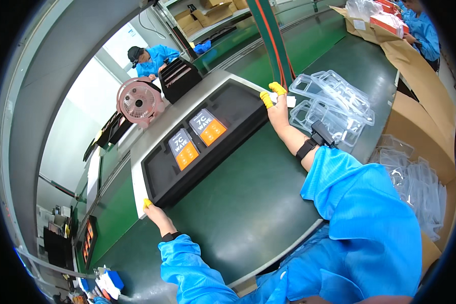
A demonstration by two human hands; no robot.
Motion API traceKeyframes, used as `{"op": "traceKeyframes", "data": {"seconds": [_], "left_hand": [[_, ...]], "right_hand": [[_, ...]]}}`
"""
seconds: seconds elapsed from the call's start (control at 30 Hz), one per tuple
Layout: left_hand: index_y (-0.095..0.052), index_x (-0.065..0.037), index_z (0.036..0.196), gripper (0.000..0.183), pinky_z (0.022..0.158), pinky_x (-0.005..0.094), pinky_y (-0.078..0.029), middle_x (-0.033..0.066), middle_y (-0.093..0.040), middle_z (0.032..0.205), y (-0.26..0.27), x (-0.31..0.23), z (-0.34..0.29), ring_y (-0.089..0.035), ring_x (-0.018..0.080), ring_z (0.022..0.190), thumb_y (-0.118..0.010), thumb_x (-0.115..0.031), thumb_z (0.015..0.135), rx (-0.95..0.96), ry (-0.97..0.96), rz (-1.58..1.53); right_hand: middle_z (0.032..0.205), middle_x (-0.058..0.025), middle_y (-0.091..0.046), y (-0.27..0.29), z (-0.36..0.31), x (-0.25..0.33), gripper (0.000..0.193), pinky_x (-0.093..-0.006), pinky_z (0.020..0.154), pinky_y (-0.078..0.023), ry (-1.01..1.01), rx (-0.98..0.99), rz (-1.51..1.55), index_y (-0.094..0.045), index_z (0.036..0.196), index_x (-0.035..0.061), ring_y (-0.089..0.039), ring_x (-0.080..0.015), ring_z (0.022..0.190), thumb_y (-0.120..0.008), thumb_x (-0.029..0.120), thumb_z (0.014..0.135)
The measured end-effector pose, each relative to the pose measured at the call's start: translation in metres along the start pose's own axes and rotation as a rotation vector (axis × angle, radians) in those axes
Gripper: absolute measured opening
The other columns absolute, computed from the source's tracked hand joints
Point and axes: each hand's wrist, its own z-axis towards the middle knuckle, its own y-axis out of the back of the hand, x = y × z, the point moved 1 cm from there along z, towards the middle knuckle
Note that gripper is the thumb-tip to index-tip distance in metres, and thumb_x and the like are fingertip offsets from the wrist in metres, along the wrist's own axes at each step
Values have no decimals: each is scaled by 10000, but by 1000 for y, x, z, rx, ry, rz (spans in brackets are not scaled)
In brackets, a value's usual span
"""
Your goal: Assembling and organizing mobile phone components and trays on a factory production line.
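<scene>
A long black tray (223, 144) with moulded recesses lies slanted before me, partly over a pale metal ledge. Two flat grey-and-orange printed packs (184, 148) sit side by side in its middle recesses; the recesses toward both ends hold no packs. My left hand (158, 218), a yellow cot on a fingertip, grips the tray's near left corner. At the far right corner my right hand (276, 109), with yellow finger cots, grips the tray too. Most of the fingers at the left corner are hidden. A small white piece (290, 101) lies beside my right fingers.
Clear plastic blister shells (334, 104) lie heaped right of the tray; more fill a cardboard box (415, 121) below. A pink fan (138, 103) and a black rack (180, 78) stand beyond the tray. A green post (271, 40) rises behind my right hand. Two co-workers in blue work farther off.
</scene>
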Motion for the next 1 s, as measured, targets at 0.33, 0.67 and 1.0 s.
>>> {"op": "traceKeyframes", "data": {"seconds": [0.33,0.67,1.0], "left_hand": [[-500,22,1011,360,835,375,-381,193,-504,1011,1,-97,-115,-471,324,971,-616,-161,723,677,-303,811],[-376,3,1203,560,977,417,-214,203,-332,1244,-59,-59,-188,-253,343,1197,-544,-309,769,810,-475,1034],[-419,17,1163,523,972,419,-216,210,-350,1220,-55,-59,-188,-285,351,1169,-563,-278,756,791,-461,963]], "right_hand": [[981,-151,-492,161,71,71,406,-350,823,-384,426,216,-687,-512,1001,24,-452,-288,972,-656,216,674],[1075,-170,-503,268,131,-50,541,-328,852,-347,-491,664,-841,-478,1104,0,-455,-279,1012,-467,437,785],[830,-110,-606,258,56,3,394,-299,710,-417,-474,570,-767,-583,942,8,-551,-199,788,-508,368,801]]}}
